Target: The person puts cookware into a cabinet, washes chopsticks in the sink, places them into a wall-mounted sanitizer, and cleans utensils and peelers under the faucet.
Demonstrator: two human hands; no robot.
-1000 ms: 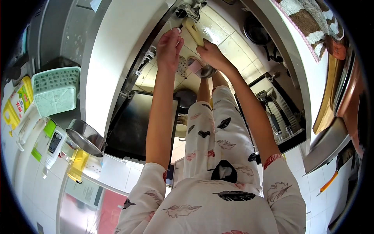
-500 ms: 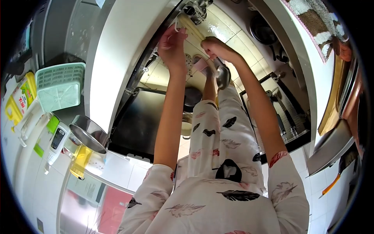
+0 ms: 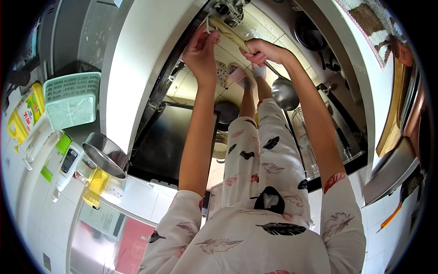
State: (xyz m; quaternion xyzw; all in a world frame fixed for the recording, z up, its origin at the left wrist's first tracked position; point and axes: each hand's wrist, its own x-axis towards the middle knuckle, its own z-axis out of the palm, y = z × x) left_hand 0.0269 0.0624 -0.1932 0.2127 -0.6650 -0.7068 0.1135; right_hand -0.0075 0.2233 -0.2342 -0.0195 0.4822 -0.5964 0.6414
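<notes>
My right hand (image 3: 265, 51) is wrapped round the lower part of the pale handle of a metal ladle (image 3: 285, 93). The ladle's bowl hangs below that hand, beside my right forearm. Up at the handle's far end is a thin white hanging loop (image 3: 208, 25). Fingers of my left hand (image 3: 200, 50) are pinched together at this loop, just left of the handle. The exact contact of the fingertips with the cord is partly hidden.
An open drawer with utensils (image 3: 342, 132) lies to the right, and a dark panel (image 3: 157, 141) to the left. On the left counter stand a green basket (image 3: 70, 100) and a metal pot (image 3: 107, 155). Dark pans (image 3: 310, 34) sit in the upper-right cabinet.
The ladle's bowl has swung right and outward, away from my legs, as my right hand shifted slightly right. My left hand stays by the loop, a little higher.
</notes>
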